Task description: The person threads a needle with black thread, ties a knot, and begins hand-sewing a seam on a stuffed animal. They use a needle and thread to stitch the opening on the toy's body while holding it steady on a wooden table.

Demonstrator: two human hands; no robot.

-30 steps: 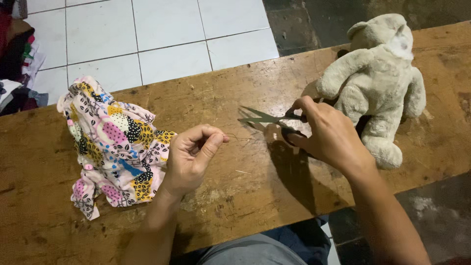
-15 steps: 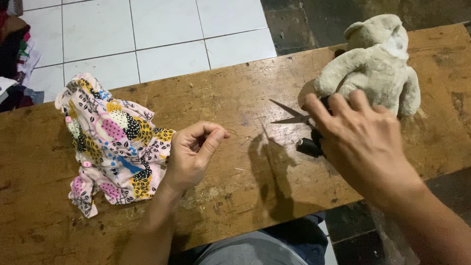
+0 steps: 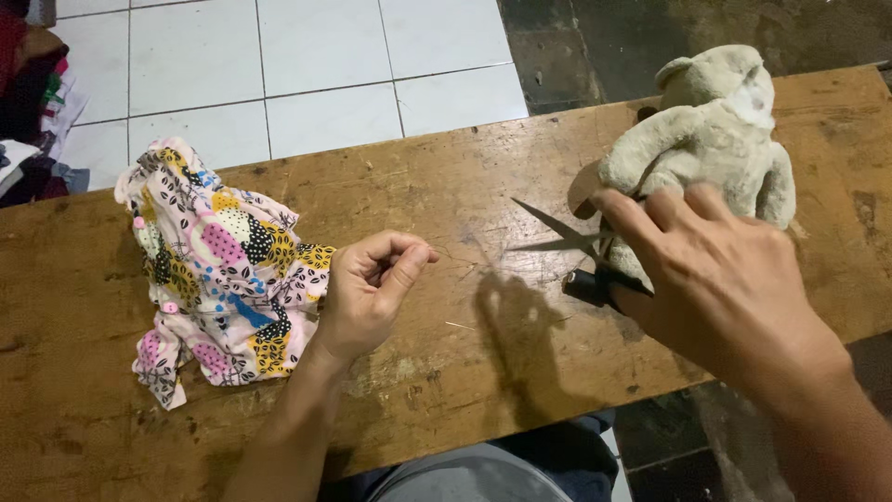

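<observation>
— Steel blades first: the scissors [image 3: 567,244] lie on the wooden bench [image 3: 483,372] just beside the plush bear [image 3: 715,139], on its left, blades parted in a narrow V with the tips pointing away from the bear. The dark handles sit right at the bear's lower edge.

— And the hands?

— The right hand [image 3: 720,279] hangs over the handles with its fingers spread and loose, gripping nothing that I can see; whether the fingertips touch the bear or the scissors I cannot tell. The left hand [image 3: 372,288], well to the left of the bear, has thumb and forefinger pressed together on something very fine, a thread [image 3: 455,256] or needle by the look of it. A faint line runs from the pinch toward the blades.

— What could go wrong?

— My judgement: the open blades are the main worry. A hand passing low over them could catch a point, or knock them off the bench's near edge onto the lap below. The thread is so thin that a slackened pinch would lose it against the scarred wood.

— How does the thread look?

— Barely visible, pale, slightly curved, lying between the left hand and the scissors.

— Anything else?

— A crumpled patterned cloth [image 3: 218,270], pink with yellow and black patches, sits farthest left of the bear, touching the left hand's back. White floor tiles [image 3: 325,65] lie beyond the bench.
</observation>
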